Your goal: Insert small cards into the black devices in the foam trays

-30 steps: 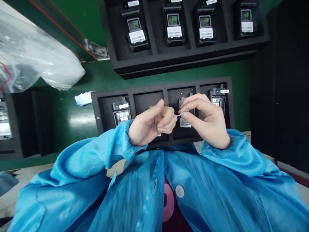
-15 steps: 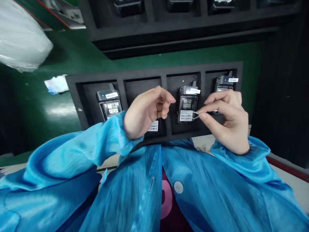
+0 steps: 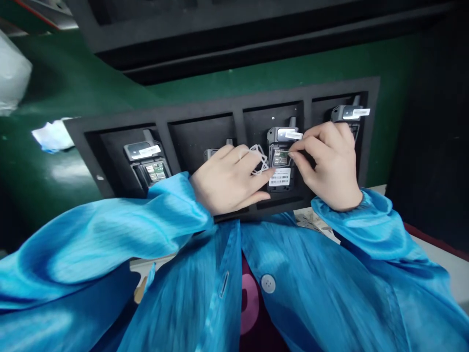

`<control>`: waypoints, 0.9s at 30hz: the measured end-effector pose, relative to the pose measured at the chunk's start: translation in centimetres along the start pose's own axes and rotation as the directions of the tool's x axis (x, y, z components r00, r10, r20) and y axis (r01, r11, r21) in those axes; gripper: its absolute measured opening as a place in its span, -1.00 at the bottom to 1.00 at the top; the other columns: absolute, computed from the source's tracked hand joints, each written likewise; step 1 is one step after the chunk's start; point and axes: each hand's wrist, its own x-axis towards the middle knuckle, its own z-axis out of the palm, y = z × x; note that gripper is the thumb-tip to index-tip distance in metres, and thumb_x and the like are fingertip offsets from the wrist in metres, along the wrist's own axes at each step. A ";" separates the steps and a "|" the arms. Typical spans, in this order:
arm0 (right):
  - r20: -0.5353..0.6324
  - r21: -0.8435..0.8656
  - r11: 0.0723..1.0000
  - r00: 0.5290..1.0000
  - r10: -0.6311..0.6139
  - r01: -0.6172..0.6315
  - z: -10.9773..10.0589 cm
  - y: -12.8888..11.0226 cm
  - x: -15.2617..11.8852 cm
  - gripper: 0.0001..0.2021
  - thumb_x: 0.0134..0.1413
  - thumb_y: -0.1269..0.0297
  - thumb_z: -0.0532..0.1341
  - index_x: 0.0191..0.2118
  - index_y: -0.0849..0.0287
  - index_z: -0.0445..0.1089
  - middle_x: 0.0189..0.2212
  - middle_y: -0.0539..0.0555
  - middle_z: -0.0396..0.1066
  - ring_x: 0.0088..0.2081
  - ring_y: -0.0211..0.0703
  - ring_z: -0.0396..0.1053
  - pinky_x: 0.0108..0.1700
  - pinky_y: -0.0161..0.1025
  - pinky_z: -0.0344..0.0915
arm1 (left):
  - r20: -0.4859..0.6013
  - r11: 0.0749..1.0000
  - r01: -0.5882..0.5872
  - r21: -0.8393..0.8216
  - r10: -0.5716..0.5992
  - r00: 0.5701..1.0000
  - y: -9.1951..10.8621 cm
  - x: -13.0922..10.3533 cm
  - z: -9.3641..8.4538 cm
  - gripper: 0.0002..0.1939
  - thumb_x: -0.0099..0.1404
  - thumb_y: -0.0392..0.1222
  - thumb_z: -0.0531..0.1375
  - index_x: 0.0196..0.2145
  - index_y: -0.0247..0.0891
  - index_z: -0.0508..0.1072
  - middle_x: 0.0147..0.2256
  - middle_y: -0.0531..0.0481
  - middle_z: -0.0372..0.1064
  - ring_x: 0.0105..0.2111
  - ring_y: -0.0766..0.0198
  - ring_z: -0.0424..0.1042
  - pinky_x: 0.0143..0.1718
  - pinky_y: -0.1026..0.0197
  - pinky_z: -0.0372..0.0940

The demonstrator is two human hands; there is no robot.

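One head-worn camera looks forward and down from close above the blue sleeves (image 3: 110,244), facing the black foam tray (image 3: 220,105) on the green bench (image 3: 47,166) just beyond.

I see a black foam tray (image 3: 234,105) on a dark green bench (image 3: 110,98). The devices in it are black; the one at centre (image 3: 280,161) has a grey top, a white barcode label and a greenish panel. My sleeves (image 3: 120,234) are shiny bright blue, with a white button (image 3: 267,283) over something magenta. At nine o'clock lies a white and blue scrap (image 3: 53,135). The thin loops (image 3: 259,157) by my left hand (image 3: 229,178) are white.
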 end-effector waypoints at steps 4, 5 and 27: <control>-0.022 -0.029 0.999 1.000 -0.021 0.020 0.2 0.1 -0.2 -0.85 0.27 0.26 0.16 -0.23 0.18 0.45 -0.21 0.10 0.37 -0.12 -0.03 0.26 -0.09 -0.07 0.16 | 0.019 1.000 -0.012 0.011 0.012 1.000 -0.1 0.6 0.2 -0.49 0.38 0.14 0.11 0.15 -0.19 0.40 -0.16 -0.22 0.39 -0.16 -0.01 0.37 -0.19 0.01 0.23; -0.018 -0.036 0.999 1.000 -0.016 0.015 0.3 0.1 -0.2 -0.85 0.27 0.25 0.16 -0.23 0.18 0.44 -0.21 0.11 0.37 -0.12 -0.03 0.26 -0.09 -0.06 0.16 | 0.016 1.000 -0.019 0.018 0.019 1.000 -0.2 0.6 0.3 -0.47 0.36 0.16 0.13 0.14 -0.21 0.40 -0.16 -0.22 0.39 -0.17 -0.01 0.37 -0.20 0.01 0.22; 0.039 -0.079 0.991 0.994 -0.107 0.110 -0.5 0.4 -4.3 -0.70 0.14 0.31 0.26 0.01 -0.02 0.46 -0.13 0.10 0.35 -0.05 0.03 0.25 -0.05 0.02 0.17 | -0.094 0.986 -0.066 0.152 0.080 0.992 0.3 0.8 0.9 -0.34 0.35 0.30 0.05 0.09 -0.33 0.44 -0.24 -0.19 0.43 -0.20 0.02 0.40 -0.27 0.06 0.17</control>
